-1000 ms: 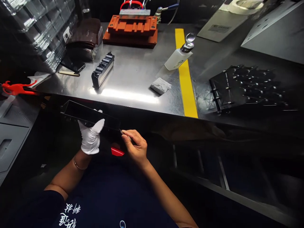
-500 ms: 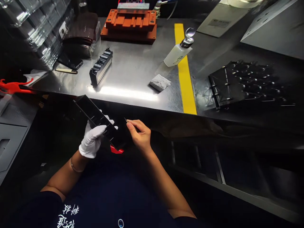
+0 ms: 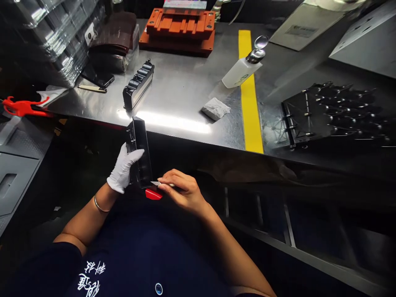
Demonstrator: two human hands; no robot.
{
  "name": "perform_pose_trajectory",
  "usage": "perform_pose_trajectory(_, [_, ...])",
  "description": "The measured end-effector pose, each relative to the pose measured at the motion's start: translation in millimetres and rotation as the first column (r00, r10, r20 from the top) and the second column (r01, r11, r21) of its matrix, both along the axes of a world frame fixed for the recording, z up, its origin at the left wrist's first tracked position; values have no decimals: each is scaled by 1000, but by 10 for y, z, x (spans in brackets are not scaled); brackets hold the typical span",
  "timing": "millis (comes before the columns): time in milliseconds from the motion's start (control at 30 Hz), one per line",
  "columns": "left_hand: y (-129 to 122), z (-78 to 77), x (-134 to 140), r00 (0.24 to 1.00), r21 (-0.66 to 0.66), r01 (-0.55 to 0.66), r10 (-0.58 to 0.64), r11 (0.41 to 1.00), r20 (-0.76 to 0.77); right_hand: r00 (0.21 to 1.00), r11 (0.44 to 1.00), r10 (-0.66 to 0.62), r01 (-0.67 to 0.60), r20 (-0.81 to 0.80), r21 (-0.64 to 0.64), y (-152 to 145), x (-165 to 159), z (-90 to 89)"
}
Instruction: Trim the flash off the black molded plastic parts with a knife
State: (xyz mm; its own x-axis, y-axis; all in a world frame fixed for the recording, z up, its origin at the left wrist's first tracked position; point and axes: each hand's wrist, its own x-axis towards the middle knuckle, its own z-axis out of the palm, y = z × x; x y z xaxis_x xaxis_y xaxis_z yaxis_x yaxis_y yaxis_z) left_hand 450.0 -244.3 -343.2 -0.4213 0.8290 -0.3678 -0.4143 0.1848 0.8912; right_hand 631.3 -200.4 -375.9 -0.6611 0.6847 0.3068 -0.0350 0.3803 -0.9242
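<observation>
In a white glove, my left hand is closed round a long black plastic part, thumb over its near face. The part stands almost upright in front of the bench edge, its open side toward the right. My bare right hand pinches a slim knife with a pointed silver blade. Its tip is at the lower right corner of the black part; whether it touches I cannot tell. Just below is a small red object. On the bench beyond lies a similar black part with rounded recesses.
The metal bench carries an orange fixture, a white bottle, a folded white wipe and yellow tape. Several black parts lie at right. Stacked clear trays stand at left, near a red tool.
My left hand has turned the black part from a slant to nearly upright. My right hand has moved down, bringing the blade to the part's lower corner.
</observation>
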Motion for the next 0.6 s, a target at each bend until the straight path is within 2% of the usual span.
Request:
perform_pose_trajectory(167, [-75, 49, 68, 980, -38, 200, -200, 979, 5, 994, 994, -108, 108, -13, -12, 236, -69, -3])
perform_pose_trajectory(333, [-193, 119, 43, 909, -44, 416, -416, 908, 14, 961, 961, -275, 276, -5, 14, 575, -76, 8])
perform_pose_trajectory(400, [-243, 139, -19, 872, -63, 488, -484, 870, 71, 952, 952, -306, 305, 23, 42, 649, -32, 38])
perform_pose_trajectory(467, [-286, 153, -87, 832, -71, 546, -531, 834, 164, 966, 965, -256, 252, 46, 78, 674, 31, 89])
perform_pose_trajectory(600, [-336, 171, -182, 774, -69, 601, -558, 796, 300, 993, 991, -27, 11, 118, 133, 681, 154, 218])
